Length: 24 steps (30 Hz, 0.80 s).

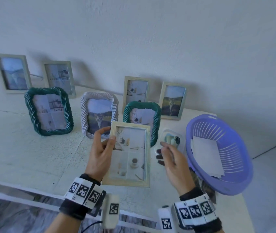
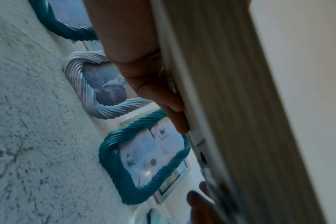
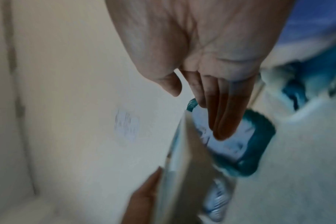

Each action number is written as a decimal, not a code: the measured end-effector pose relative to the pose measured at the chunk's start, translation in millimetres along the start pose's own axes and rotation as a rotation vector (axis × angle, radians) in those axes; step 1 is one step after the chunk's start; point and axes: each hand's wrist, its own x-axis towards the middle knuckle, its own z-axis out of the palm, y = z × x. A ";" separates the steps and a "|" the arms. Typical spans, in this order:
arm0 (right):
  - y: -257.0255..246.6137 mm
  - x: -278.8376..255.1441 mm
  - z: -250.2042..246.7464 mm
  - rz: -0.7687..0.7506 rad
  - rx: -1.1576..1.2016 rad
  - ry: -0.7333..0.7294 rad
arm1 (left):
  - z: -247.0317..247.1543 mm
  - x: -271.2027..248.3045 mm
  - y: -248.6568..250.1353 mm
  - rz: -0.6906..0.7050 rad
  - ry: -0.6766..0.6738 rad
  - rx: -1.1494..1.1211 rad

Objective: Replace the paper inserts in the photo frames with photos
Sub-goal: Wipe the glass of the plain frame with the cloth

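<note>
A light wooden photo frame (image 1: 130, 157) is held tilted above the table's front, showing a printed paper insert of room scenes. My left hand (image 1: 108, 137) grips its left edge, thumb on the front, fingers behind. In the left wrist view the fingers (image 2: 163, 97) lie along the frame's edge (image 2: 230, 106). My right hand (image 1: 161, 151) hovers just right of the frame, fingers relaxed and holding nothing. The right wrist view shows its straight fingers (image 3: 220, 113) beside the frame's back (image 3: 86, 106), which carries a small sticker.
Several frames stand along the wall, among them a green twisted frame (image 1: 142, 115) right behind the held one and a white twisted frame (image 1: 98, 113). A small white tray (image 1: 179, 137) with photos sits beside a purple basket (image 1: 234, 179) holding white sheets.
</note>
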 end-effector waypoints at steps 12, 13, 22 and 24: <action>-35.8 -31.2 -10.8 -0.156 0.437 -0.302 | 44.6 -18.9 3.3 -0.279 -0.326 0.050; -39.3 -32.6 -8.7 -0.195 0.406 -0.311 | 48.7 -20.6 4.1 -0.299 -0.355 -0.001; -41.9 -18.7 -3.7 -0.397 -0.201 -0.157 | 49.5 -19.2 18.5 -0.378 -0.336 -0.201; -42.4 -11.2 -7.1 -0.499 -0.413 -0.082 | 43.5 -13.9 18.2 -0.372 -0.323 -0.160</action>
